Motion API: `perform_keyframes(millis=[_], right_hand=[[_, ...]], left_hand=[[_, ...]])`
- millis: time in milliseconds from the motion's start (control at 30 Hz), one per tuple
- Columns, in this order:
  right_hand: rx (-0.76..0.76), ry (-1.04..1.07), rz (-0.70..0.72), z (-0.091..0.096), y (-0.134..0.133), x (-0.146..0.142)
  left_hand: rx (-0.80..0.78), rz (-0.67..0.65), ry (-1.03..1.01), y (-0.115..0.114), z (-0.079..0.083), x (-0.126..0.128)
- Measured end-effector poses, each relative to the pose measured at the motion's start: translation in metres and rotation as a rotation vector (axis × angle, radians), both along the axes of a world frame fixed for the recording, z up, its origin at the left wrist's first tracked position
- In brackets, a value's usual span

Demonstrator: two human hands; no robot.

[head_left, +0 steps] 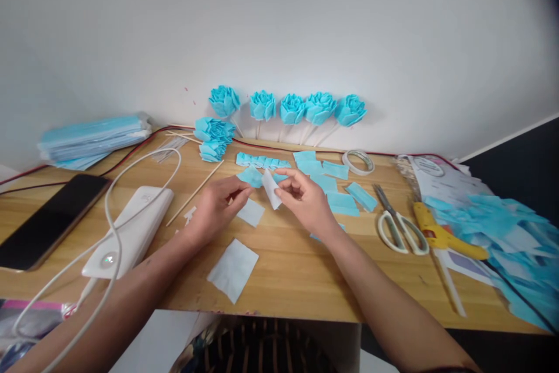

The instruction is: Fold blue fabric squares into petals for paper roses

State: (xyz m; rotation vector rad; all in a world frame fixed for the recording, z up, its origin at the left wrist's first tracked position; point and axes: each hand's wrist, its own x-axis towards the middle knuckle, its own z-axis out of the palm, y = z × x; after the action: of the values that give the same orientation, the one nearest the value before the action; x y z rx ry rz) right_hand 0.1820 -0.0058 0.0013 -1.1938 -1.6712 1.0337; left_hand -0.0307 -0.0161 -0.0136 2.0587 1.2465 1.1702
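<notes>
My left hand is closed in a pinch, with a small light-blue non-woven fabric piece at its fingertips. Between the thumb and fingers of my right hand is a white fabric piece, bent and raised off the table. Both hands are close together over the middle of the table. Under them lies a white square, partly covered by my left hand. A larger white square rests flat nearer the table's front edge. Behind my fingers is a row of folded blue pieces.
Blue fabric flowers on sticks lean on the wall. Cut blue rectangles, a tape roll, scissors and a yellow glue gun lie rightward. At left are a phone, a cabled power bank and stacked masks.
</notes>
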Motion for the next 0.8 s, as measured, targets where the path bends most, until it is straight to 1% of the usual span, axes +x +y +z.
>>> perform_keyframes(millis=[133,200,233,333,433,500,533,600,667,800], right_hand=[[-0.013,-0.013,0.056,0.0008,-0.0038,-0.003],[-0.034,0.015,0.09,0.002,-0.0042,-0.0025],[-0.045,0.038,0.107,0.0026,-0.0042,-0.0019],[-0.085,0.127,0.162,0.004,-0.0044,0.0],[-0.133,0.212,0.205,0.0034,-0.0047,0.0013],[-0.151,0.248,0.225,0.0022,-0.0049,0.0016],[-0.154,0.26,0.234,0.0016,-0.0049,0.0017],[-0.158,0.269,0.252,0.001,-0.0053,0.0017],[-0.159,0.263,0.27,0.0017,-0.0061,0.0017],[-0.123,0.23,0.297,0.0048,-0.0088,0.0021]], left_hand=[[0.025,0.063,-0.091,0.0011,0.0033,-0.002],[0.003,0.049,-0.118,0.0031,0.0036,-0.0034],[-0.024,0.016,-0.129,0.0039,0.0038,-0.0037],[-0.162,-0.112,-0.233,0.005,0.006,-0.0024],[-0.384,-0.236,-0.417,0.0037,0.0093,0.0011],[-0.53,-0.287,-0.525,0.0027,0.01,0.0025],[-0.583,-0.293,-0.573,0.0024,0.0097,0.0027],[-0.638,-0.272,-0.656,0.0024,0.008,0.002],[-0.656,-0.244,-0.705,0.0028,0.006,0.0005],[-0.678,-0.264,-0.703,0.0033,0.0042,-0.0017]])
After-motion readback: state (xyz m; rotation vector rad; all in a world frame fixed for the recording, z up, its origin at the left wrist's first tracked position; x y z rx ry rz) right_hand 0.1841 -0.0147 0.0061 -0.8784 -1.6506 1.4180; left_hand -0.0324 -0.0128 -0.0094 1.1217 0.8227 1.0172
